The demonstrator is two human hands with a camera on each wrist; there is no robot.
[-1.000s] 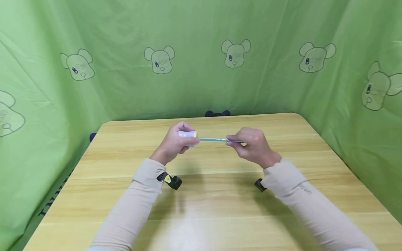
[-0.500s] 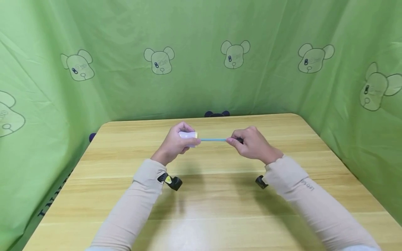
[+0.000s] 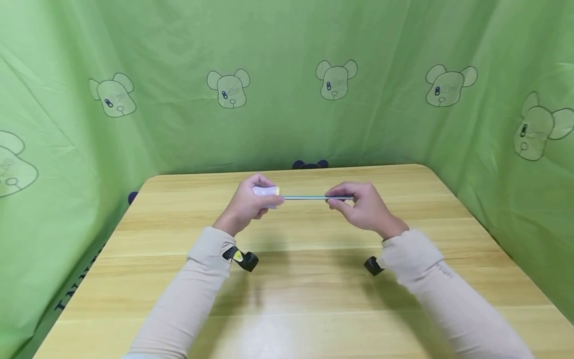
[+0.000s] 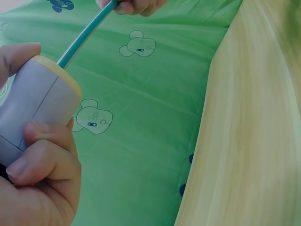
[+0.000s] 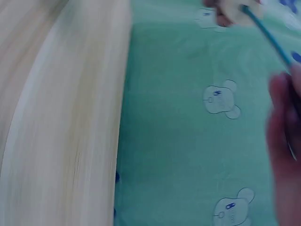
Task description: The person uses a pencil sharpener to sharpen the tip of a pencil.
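My left hand (image 3: 246,205) holds a small lavender pencil sharpener with a yellow rim (image 4: 52,100), fingers wrapped round its body. A teal pencil (image 3: 305,197) runs level from the rimmed end of the sharpener toward the right; its tip is hidden inside. At the pencil's darker far end, my right hand (image 3: 365,207) pinches it between thumb and fingers. Both hands are up above the wooden table. In the left wrist view the pencil (image 4: 87,34) slants up to the other hand's fingers. The right wrist view is blurred, with the hand (image 5: 287,141) at its right edge.
The light wooden table (image 3: 305,284) spreads beneath both arms. Green curtains (image 3: 278,129) printed with bear heads stand close behind and on both sides. A black wrist camera sits below each hand, the left one (image 3: 248,261) and the right one (image 3: 372,266).
My right hand has rolled back and forth on the pencil, its fingers curling and then straightening, and the pencil's visible side has changed. The left hand with the sharpener stays nearly still.
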